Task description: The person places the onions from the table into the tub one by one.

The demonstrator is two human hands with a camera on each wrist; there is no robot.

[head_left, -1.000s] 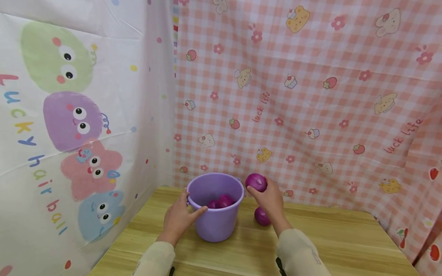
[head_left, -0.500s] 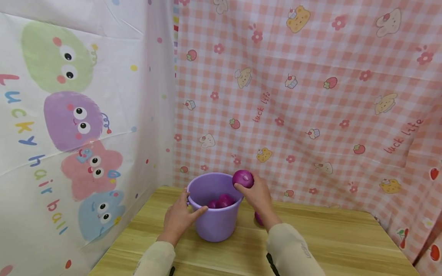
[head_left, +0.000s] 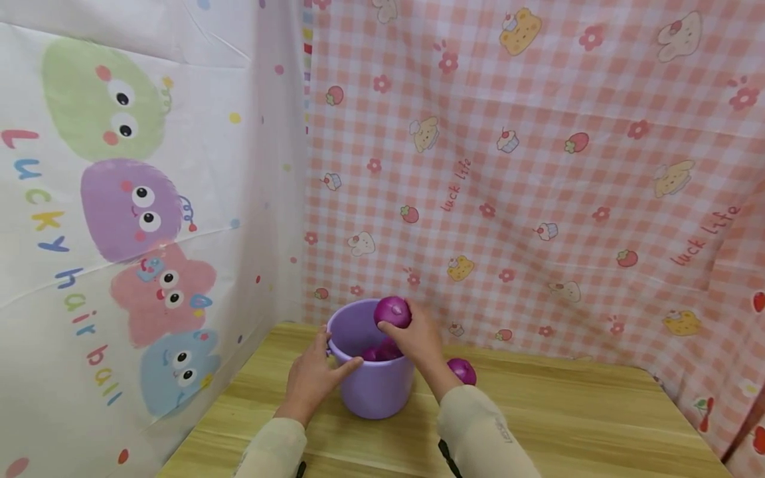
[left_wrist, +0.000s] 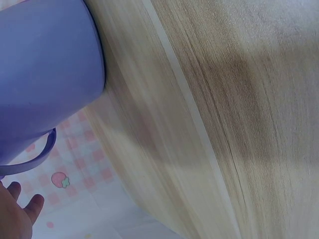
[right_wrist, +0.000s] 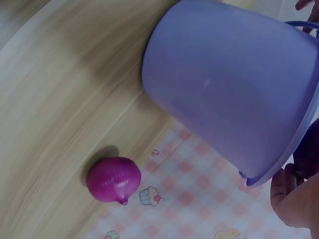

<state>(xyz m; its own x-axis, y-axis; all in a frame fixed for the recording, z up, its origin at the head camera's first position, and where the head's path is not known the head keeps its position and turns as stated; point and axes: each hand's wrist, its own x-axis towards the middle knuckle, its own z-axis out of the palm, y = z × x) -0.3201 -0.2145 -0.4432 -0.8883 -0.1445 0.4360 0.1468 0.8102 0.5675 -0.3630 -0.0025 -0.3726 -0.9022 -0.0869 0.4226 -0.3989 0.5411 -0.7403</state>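
Observation:
A purple bucket stands upright on the wooden table. At its left side my left hand holds the rim, thumb at the front and fingers by the side handle. My right hand grips a red onion over the right part of the bucket's opening. Inside lie more red onions, partly hidden by the front wall and the right hand. Another red onion rests on the table right of the bucket, behind the right wrist; the right wrist view shows this table onion whole.
The wooden table runs back to a pink checked cloth hanging behind it. A white cloth with cartoon figures hangs along the left side.
My right hand has carried the red onion leftward, from beside the bucket to over its opening. The table onion shows again to the right of the wrist. The left hand stays on the rim.

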